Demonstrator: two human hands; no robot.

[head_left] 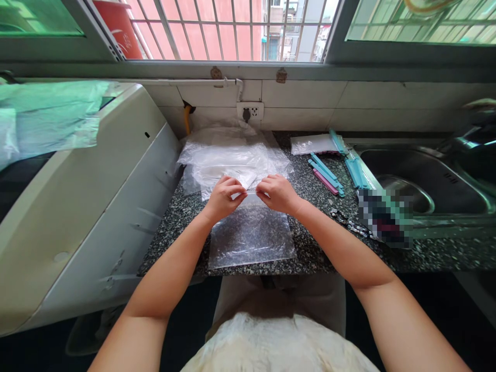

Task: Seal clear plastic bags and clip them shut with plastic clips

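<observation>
A clear plastic zip bag lies flat on the speckled granite counter right in front of me. My left hand and my right hand both pinch the bag's top edge, fingertips close together at its middle. Behind the hands sits a loose pile of more clear plastic bags.
Blue and pink sealing clips and longer teal clips lie right of the bags, beside another flat bag. A steel sink fills the right. A white appliance stands on the left. A wall socket is behind.
</observation>
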